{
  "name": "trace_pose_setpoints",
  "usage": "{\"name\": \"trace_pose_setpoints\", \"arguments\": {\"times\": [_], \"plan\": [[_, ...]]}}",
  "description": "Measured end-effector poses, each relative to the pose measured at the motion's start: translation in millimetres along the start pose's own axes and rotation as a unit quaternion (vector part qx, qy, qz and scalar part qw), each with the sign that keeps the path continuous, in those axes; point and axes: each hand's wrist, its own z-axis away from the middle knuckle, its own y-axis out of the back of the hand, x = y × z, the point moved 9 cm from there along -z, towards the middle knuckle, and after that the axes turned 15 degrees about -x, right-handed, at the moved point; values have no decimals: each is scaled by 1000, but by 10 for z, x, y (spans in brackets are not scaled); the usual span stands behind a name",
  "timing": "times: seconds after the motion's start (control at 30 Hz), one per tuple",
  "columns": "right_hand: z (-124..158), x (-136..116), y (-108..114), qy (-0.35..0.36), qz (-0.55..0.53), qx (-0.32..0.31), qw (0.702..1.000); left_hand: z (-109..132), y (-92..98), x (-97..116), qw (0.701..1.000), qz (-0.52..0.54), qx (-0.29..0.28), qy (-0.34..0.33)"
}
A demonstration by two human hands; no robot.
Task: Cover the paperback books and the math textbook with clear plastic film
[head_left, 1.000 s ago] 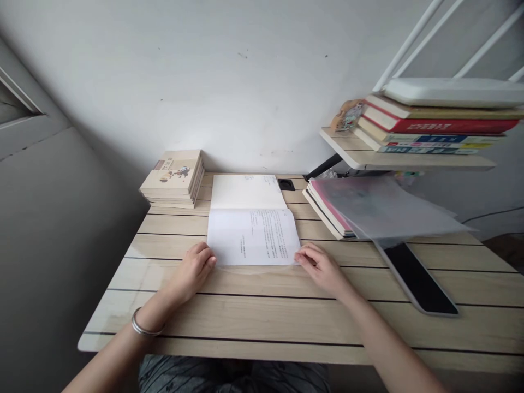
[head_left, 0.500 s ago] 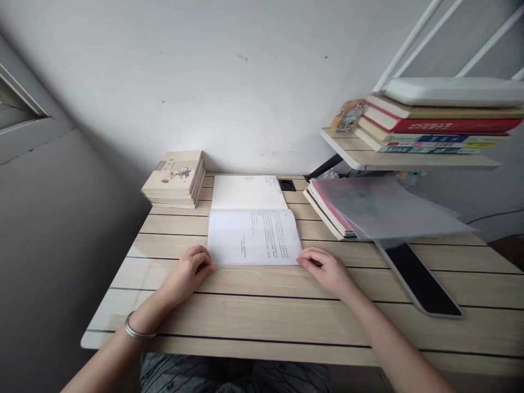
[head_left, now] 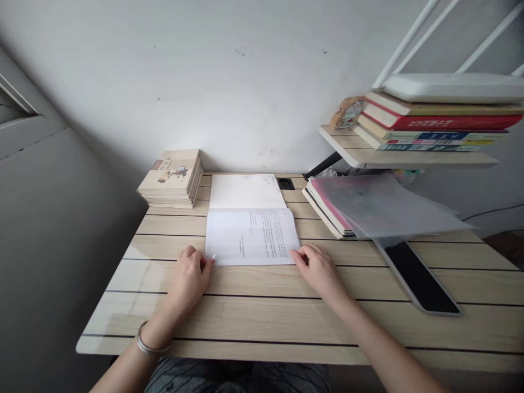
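Observation:
An open book (head_left: pixel 245 237) lies turned sideways on the desk. Its far page is mostly blank with faint marks near the top, and the near page carries printed text toward its right side. My left hand (head_left: pixel 191 275) is closed at the book's near left corner, thumb and curled fingers pressed together there. At the near right corner, my right hand (head_left: pixel 319 267) pinches the page edge, with the thumb on top. The undersides of both grips are hidden. A silver bracelet (head_left: pixel 151 341) circles the left wrist.
A stack of books (head_left: pixel 172 177) stands at the back left of the slatted desk (head_left: pixel 254 314). On the right, a translucent sheet (head_left: pixel 380 207) covers more books, beside a dark-screened device (head_left: pixel 421 281). Above them, a raised shelf (head_left: pixel 421 159) bears a pile of books (head_left: pixel 434 124).
My right hand has shifted slightly left, its thumb moving further onto the page corner. My left hand stays at its corner, with the forearm swung a little to the right. The view has shifted slightly.

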Motion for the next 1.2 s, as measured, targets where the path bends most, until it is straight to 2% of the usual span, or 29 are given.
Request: {"name": "trace_pose_setpoints", "arguments": {"times": [0.4,0.63,0.73,0.9,0.97,1.03,1.13,1.2], "plan": [[3,9,-25,1,6,6,1000,-22,-89,47,991,-130,-18,34],[9,-3,-23,6,1,16,1000,-17,-102,49,979,-169,-56,101],[2,22,-40,1,-8,10,1000,-12,-109,67,975,-182,-67,109],[-6,93,-48,-17,-43,13,999,12,-52,78,977,-177,-44,115],[-8,110,-56,-23,-52,12,998,3,-42,129,982,-164,-41,89],[-11,108,-64,-23,-52,10,998,-26,-71,232,987,-150,-57,30],[-14,90,-78,-18,-42,6,999,-66,-168,421,982,-130,-114,-80],[-15,76,-81,-14,-35,5,999,-83,-219,509,972,-127,-150,-129]]}}
